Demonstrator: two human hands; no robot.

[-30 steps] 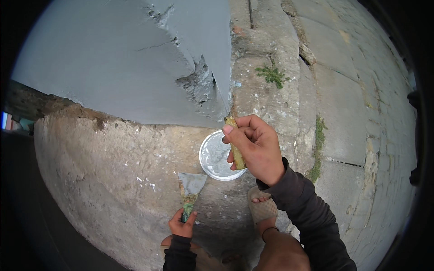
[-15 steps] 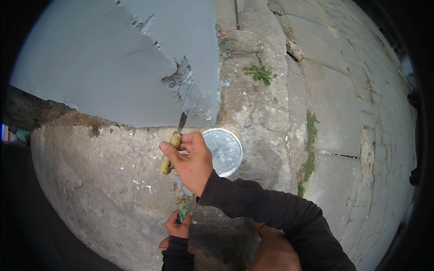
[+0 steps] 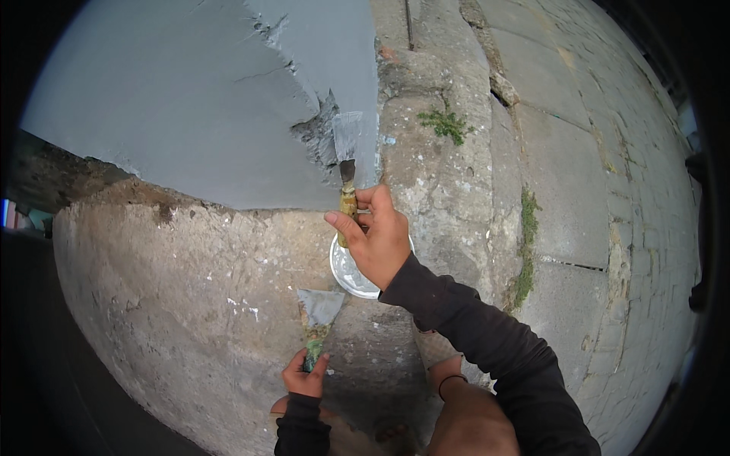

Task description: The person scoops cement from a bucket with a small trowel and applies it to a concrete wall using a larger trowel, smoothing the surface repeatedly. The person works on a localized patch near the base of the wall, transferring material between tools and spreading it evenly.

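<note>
My right hand (image 3: 382, 235) is closed round the worn yellowish handle of a putty knife (image 3: 347, 199). Its wide blade, smeared with grey paste, lies against the grey wall (image 3: 190, 114), close to the wall's right edge and beside a rough broken patch (image 3: 315, 137). Below that hand stands a round white bucket (image 3: 351, 275) with grey-white paste inside, partly hidden by the hand. Lower down, my left hand (image 3: 306, 375) grips a second putty knife (image 3: 321, 310) by its green-stained handle. Its broad blade points up and carries grey paste.
A rough concrete ledge (image 3: 190, 281) with white specks runs under the wall. Cracks (image 3: 270, 32) cross the wall above the broken patch. On the right lie paving slabs (image 3: 566, 182), with a small green weed (image 3: 447, 124) and a mossy strip (image 3: 526, 247). My bare knee (image 3: 475, 425) shows below.
My right hand has moved right and up, and its putty knife has turned from edge-on to show the blade's face on the wall. The left putty knife's blade has come into fuller view.
</note>
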